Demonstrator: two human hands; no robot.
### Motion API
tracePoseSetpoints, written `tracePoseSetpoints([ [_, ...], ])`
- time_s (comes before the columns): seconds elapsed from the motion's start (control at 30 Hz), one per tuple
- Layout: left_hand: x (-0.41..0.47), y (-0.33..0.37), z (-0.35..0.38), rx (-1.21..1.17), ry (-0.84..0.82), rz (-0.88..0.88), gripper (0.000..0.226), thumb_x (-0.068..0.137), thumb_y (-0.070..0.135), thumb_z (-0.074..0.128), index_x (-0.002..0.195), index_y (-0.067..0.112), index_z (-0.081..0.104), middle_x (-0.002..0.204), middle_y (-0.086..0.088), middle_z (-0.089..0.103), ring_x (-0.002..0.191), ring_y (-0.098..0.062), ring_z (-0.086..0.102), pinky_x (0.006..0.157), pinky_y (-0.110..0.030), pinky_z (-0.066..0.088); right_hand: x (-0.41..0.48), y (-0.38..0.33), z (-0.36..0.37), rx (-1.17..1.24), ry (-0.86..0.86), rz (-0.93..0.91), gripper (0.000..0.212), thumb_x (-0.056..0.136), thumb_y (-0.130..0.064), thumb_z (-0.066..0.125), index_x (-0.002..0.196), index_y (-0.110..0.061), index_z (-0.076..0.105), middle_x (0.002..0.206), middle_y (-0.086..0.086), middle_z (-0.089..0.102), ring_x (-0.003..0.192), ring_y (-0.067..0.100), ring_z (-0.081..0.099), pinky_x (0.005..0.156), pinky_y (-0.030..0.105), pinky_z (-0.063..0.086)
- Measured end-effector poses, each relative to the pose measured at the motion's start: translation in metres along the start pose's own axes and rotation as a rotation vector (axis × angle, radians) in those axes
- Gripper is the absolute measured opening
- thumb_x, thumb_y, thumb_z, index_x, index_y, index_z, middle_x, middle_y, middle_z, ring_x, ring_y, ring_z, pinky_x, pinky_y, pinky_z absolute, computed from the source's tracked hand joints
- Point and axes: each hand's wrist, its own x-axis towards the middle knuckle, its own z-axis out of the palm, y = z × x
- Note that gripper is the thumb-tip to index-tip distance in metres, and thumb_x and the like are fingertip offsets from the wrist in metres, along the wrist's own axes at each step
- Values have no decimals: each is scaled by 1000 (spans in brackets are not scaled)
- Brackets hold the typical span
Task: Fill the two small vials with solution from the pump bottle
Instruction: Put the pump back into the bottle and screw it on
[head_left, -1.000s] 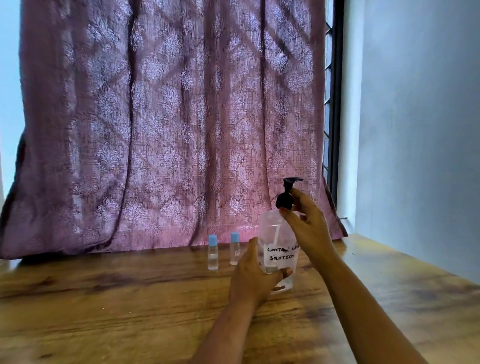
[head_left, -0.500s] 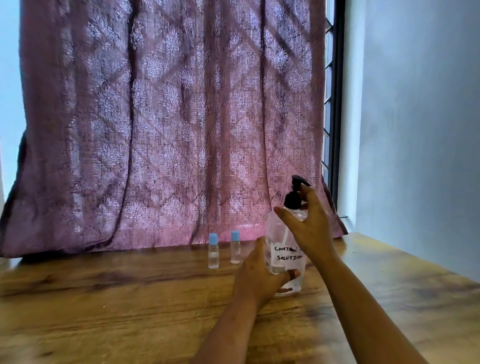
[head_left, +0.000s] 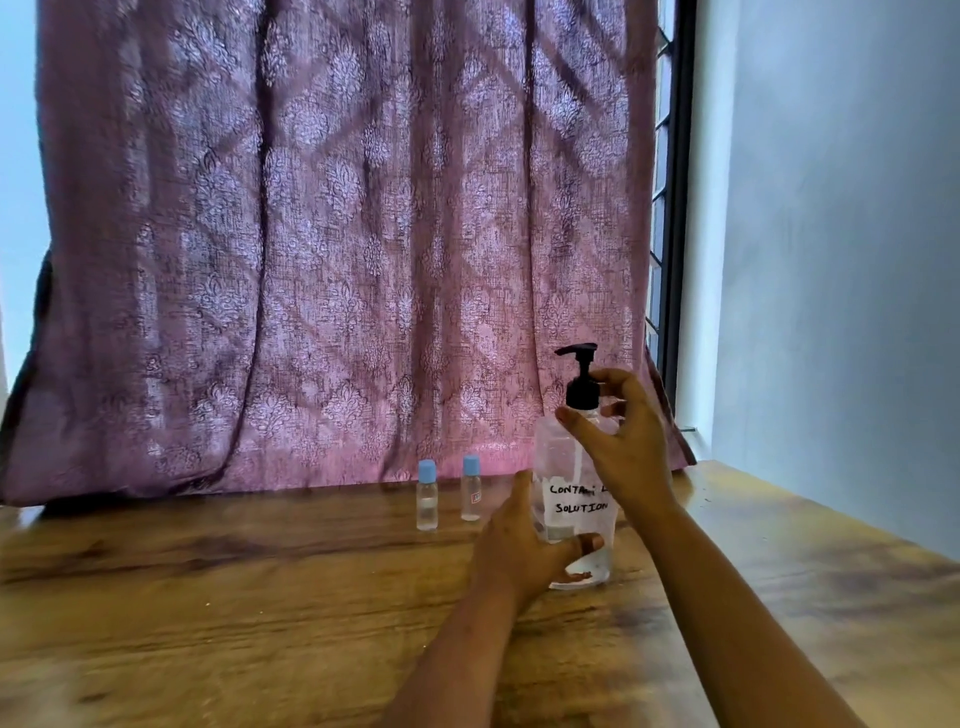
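Hands from both arms meet on the pump bottle (head_left: 576, 499), which stands upright on the wooden tabletop (head_left: 208, 597), right of centre. It is clear plastic with a white label (head_left: 563, 506) hand-lettered in black; the lower word reads SOLUTION, and the upper line is partly hidden behind the right wrist. The left hand (head_left: 519, 551) wraps the lower body of the bottle from its left side. Its grip is curled round the plastic, with the thumb across the front below the label. The right hand (head_left: 623, 447) is up at the neck. Its grip pinches the black collar of the pump, thumb tip at the foot of the collar and index finger bent against its right side. The black pump head (head_left: 579, 358) stands raised above that hand, spout pointing left.

Two small vials stand upright to the left of the bottle, side by side and apart, both with pale blue caps on. The left vial (head_left: 427, 499) is slightly nearer the camera. The right vial (head_left: 470, 491) carries a small red mark and stands near the left hand without touching it. Behind them a purple patterned curtain (head_left: 337, 234) hangs down to the tabletop, with a dark window frame (head_left: 675, 208) at its right edge and a pale wall (head_left: 831, 260) beyond
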Motion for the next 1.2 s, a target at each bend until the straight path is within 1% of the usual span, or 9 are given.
tracePoseSetpoints([
  [0.1,0,-1,0,-5,9,-15,90,54,71,73,129,41,34,114,13,68,98,-5,66,83,-39,57,-2,0,3,29,-51,-18,34,85,-21,65,110,-36,48,106,-19,57,99,-3,52,83,16,40],
  [0.27,0,-2,0,-11,4,-27,89,53,71,74,127,41,35,114,13,67,98,-6,66,83,-40,57,-2,-3,1,55,-66,-7,29,89,-18,59,105,-40,48,103,-23,58,98,-1,55,85,20,42],
  [0.5,-1,1,0,-40,-30,-28,87,58,60,79,130,40,35,115,13,66,99,-6,64,84,-38,57,2,1,-2,63,9,29,36,77,-25,73,100,-31,46,98,-9,57,88,15,55,74,28,47],
  [0.63,0,-1,1,-65,-23,-47,87,56,64,77,129,42,36,114,13,67,99,-6,64,85,-39,56,0,1,2,32,-18,14,39,77,-32,72,106,-28,45,109,-1,54,98,15,52,80,24,43],
  [0.73,-1,-1,1,-76,-30,-53,86,57,62,77,130,41,36,116,12,66,99,-5,63,84,-37,57,-2,1,4,44,-32,11,35,86,-30,62,116,-33,44,112,-15,53,106,10,51,87,25,40],
  [0.87,0,-1,1,-81,-36,-67,91,54,65,76,131,40,35,116,12,65,99,-8,64,82,-40,58,-2,2,4,39,-79,41,33,92,-33,50,115,-56,42,108,-30,53,105,12,54,89,33,43],
  [1.0,-1,0,1,-65,-44,-62,92,53,68,75,131,40,35,115,14,66,99,-6,64,84,-39,57,0,-2,-1,45,-52,17,31,86,-24,63,109,-37,48,100,-24,56,92,-1,53,77,22,42],
  [1.13,-2,1,0,-57,-59,-56,89,55,66,75,130,40,36,114,17,65,99,-4,63,86,-36,56,1,0,-3,66,0,50,34,77,-32,70,105,-33,50,100,-15,58,88,8,55,72,25,46],
  [1.2,-2,0,0,-72,-54,-71,87,55,64,76,129,40,37,111,18,64,98,-4,62,85,-37,57,0,-2,-1,74,-13,38,34,79,-36,67,108,-33,50,102,-13,58,92,4,55,74,21,44],
])
